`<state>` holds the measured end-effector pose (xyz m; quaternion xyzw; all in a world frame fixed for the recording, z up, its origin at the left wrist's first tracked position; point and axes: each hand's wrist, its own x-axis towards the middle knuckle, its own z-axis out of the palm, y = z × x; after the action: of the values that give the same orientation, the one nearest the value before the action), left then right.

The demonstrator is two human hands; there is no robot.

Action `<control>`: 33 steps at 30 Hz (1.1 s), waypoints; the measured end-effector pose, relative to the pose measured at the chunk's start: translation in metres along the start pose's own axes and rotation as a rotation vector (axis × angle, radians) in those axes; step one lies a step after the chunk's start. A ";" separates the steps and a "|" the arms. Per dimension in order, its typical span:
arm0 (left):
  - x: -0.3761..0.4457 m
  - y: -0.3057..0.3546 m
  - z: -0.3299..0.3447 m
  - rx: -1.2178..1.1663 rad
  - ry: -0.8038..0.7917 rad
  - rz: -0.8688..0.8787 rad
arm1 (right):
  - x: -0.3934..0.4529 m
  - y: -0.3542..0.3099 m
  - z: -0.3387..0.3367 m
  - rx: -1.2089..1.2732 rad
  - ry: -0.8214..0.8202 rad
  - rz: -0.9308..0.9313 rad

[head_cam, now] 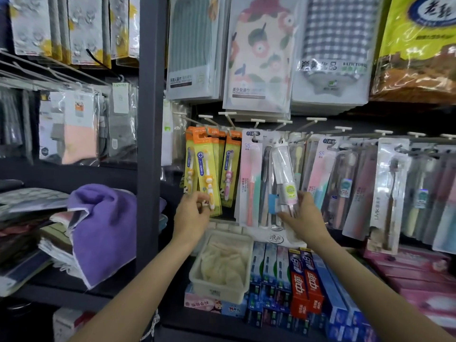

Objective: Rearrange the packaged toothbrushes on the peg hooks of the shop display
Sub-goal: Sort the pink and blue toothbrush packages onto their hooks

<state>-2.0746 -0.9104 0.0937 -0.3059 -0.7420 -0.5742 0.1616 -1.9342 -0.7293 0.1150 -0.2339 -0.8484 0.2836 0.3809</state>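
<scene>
Clear toothbrush pack hangs upright w/ its long axis vertical, right hand pinching its bottom end; left hand grips yellow kids' pack, further left.

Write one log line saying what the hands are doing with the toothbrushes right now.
left hand: pinches yellow kids' toothbrush pack on peg | right hand: holds clear toothbrush pack | step: rearranging

The light is soft and even, and brightest at the middle. Shiny towel bags at 12 o'clock show white glare. The 9 o'clock shelves look dark. Everything is a bit blurry, and straight lines bend near the edges.
</scene>
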 end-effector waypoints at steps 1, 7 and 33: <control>0.000 0.002 0.000 0.046 0.038 0.007 | -0.001 -0.002 0.002 -0.040 0.043 -0.070; 0.010 -0.002 0.004 0.409 -0.058 0.141 | -0.005 -0.041 0.022 -0.432 0.331 -0.671; 0.010 -0.030 -0.018 0.161 0.173 -0.019 | 0.022 -0.084 0.131 0.266 -0.066 -0.016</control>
<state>-2.1036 -0.9292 0.0822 -0.2342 -0.7719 -0.5385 0.2437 -2.0644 -0.8168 0.1092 -0.1653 -0.8170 0.3983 0.3828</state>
